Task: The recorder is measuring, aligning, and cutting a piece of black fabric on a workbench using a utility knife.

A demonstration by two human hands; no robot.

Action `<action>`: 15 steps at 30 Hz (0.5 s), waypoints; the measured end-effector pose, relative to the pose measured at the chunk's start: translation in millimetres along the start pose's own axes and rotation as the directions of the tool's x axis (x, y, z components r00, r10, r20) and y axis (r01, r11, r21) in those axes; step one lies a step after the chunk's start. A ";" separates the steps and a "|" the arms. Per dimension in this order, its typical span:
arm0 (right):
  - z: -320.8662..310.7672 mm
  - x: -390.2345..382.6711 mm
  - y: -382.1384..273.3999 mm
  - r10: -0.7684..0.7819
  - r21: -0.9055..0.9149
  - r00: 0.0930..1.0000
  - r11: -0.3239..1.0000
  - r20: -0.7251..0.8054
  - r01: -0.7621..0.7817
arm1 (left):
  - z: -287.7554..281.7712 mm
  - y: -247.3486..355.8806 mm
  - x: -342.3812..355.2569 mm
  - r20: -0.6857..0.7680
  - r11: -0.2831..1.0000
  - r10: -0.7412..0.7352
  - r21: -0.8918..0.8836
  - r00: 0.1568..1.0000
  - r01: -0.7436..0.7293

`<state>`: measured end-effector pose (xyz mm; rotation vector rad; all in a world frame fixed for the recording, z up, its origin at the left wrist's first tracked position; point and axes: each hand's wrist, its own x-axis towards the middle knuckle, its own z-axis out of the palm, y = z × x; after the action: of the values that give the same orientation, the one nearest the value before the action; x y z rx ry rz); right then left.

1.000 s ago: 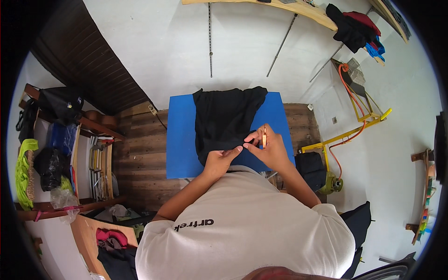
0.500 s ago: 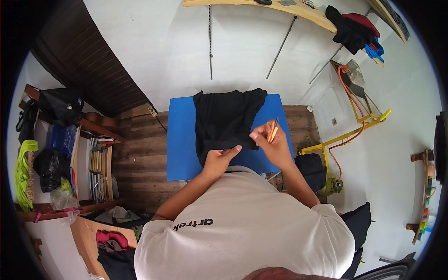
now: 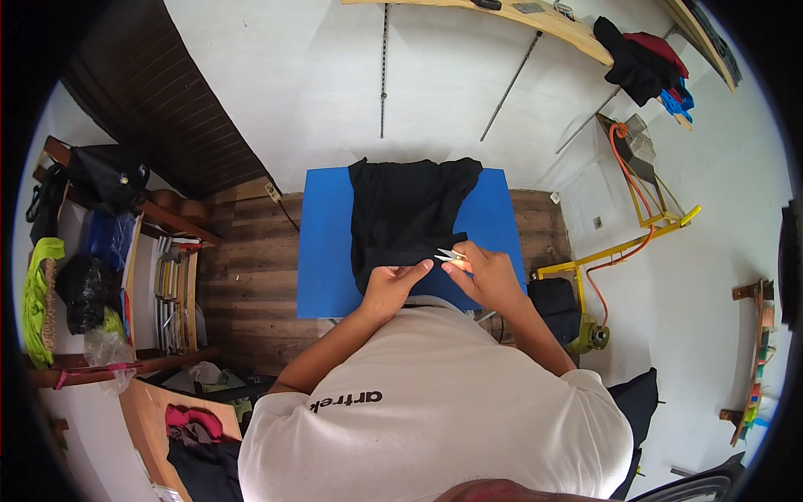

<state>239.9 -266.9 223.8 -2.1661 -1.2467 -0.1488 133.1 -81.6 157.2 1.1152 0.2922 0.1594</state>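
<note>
Snips, pale-bladed, held in the curled right hand toward the near right corner of the blue table; blades stand parted at black cloth, whose near edge the left hand pinches. Should that pinch slacken, the tips could nick the fabric. Left fingertips are hidden, blade contact is too small to tell, and folds running to the far edge merge into black.

Fisheye head view faces steeply down from above and behind the bare left hand and bare right hand; white fabric shirt nearer the lens than either hand.
</note>
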 end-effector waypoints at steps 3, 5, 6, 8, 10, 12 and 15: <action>-1.6 0.8 0.7 -0.023 -0.018 1.000 1.000 0.003 0.023 | 1.2 2.8 -1.0 0.027 0.999 0.027 0.018 0.999 -0.028; -1.0 0.4 1.3 0.001 0.001 1.000 1.000 0.018 -0.001 | 2.6 4.2 -1.4 0.048 0.998 0.061 0.014 0.997 -0.061; -0.1 0.1 1.6 0.016 0.026 1.000 1.000 0.017 -0.016 | 3.1 4.5 -1.4 0.053 0.996 0.074 0.045 0.996 -0.077; 2.2 -0.9 2.2 0.037 0.051 0.999 0.998 0.037 -0.039 | 3.5 3.9 -1.8 0.057 0.993 0.085 0.075 0.995 -0.090; 3.8 -2.0 3.1 0.055 0.077 0.997 0.995 0.049 -0.059 | 3.0 2.2 -1.5 0.096 0.991 0.124 0.043 0.988 -0.128; 4.6 -3.0 4.2 0.040 0.041 0.998 0.998 0.050 -0.042 | 1.1 0.7 -0.8 0.079 0.990 0.077 0.110 0.994 -0.086; 6.0 -4.5 5.8 0.032 0.032 0.998 0.999 0.050 -0.034 | -0.8 -0.7 -2.1 0.099 0.988 0.073 0.131 0.992 -0.086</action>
<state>241.0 -268.9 214.6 -2.1730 -1.2319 -0.0605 130.8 -81.8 156.5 1.2655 0.1764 0.1592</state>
